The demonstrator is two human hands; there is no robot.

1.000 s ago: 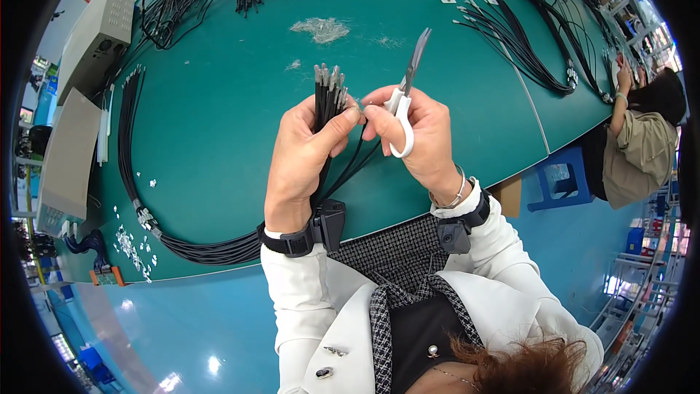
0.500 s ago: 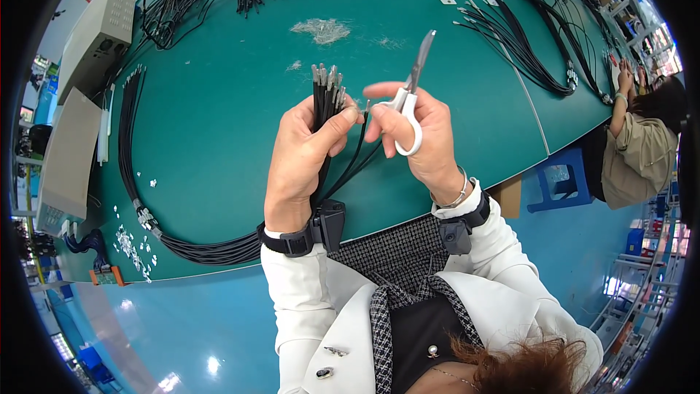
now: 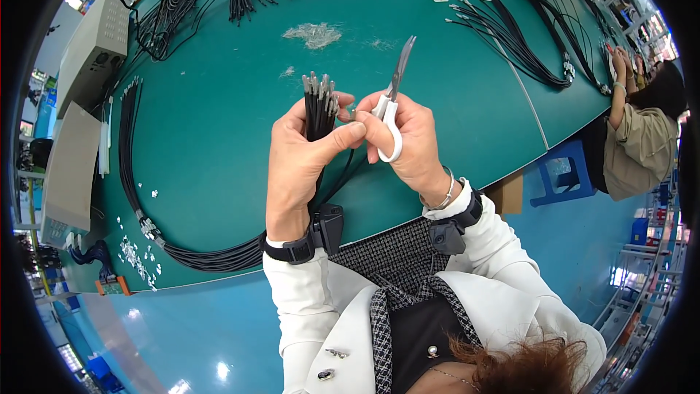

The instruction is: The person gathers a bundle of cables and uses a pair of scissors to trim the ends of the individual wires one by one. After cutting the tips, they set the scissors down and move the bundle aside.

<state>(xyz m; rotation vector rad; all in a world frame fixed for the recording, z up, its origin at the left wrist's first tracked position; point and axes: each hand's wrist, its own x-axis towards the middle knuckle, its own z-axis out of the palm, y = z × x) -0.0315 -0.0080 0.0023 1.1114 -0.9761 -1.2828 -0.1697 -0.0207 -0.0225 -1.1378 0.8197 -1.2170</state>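
My left hand (image 3: 290,168) is wrapped round a bundle of black cables (image 3: 318,118), whose silvery ends point up above the fingers. In my right hand (image 3: 417,149) is a pair of scissors (image 3: 394,131) with white handles, its metal blades upward and close together. The thumb and forefinger of that hand are pinched near my left thumb, at the right side of the bundle. Whatever lies in the pinch is too small to make out. Below the hands, loose black cables run down toward the table's near edge.
The green table (image 3: 219,146) carries a pile of fine pale strands (image 3: 315,35) and white scraps (image 3: 138,255). A long cable bundle (image 3: 125,153) curves along the left, beside grey box-shaped equipment (image 3: 95,36). More cables (image 3: 521,47) lie at far right. A co-worker (image 3: 642,146) sits near a blue stool (image 3: 561,175).
My right hand has moved left with the scissors, closer to the bundle, and its fingers have drawn together. My left hand keeps its hold. The view has shifted slightly.
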